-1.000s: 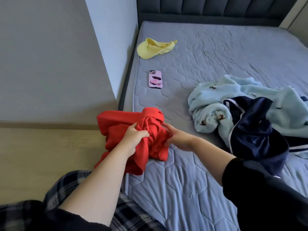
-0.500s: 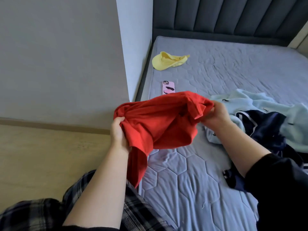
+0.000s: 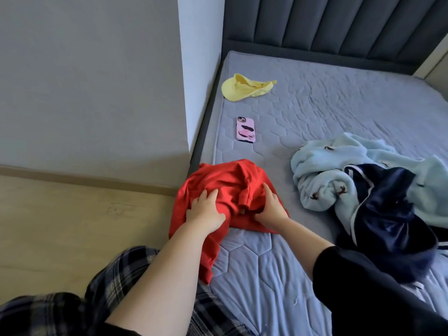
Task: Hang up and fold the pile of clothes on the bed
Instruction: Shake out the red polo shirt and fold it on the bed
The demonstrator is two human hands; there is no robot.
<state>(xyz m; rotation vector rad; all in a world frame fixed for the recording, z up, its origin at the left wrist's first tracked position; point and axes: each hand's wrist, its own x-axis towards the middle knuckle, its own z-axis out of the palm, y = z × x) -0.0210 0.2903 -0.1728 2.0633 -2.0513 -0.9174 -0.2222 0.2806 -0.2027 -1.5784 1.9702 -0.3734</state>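
A red shirt (image 3: 230,180) lies bunched on the left edge of the bed (image 3: 339,112), with one part hanging over the side. My left hand (image 3: 206,212) rests flat on its left half with fingers spread. On its right half, beside the collar, my right hand (image 3: 271,207) presses down with fingers extended. To the right sits the pile: a light blue fleece garment (image 3: 322,170) with a navy satin garment (image 3: 388,207) lying across it.
A pink phone (image 3: 245,129) lies on the mattress just beyond the shirt, and a yellow cap (image 3: 242,87) lies farther back. A white wall corner (image 3: 201,69) meets the bed's left side. Wooden floor (image 3: 72,214) lies to the left, a dark headboard (image 3: 327,25) behind.
Half a second ago both hands held the red shirt stretched in the air. Now the shirt is down on the bed's edge and both hands lie on top of it.
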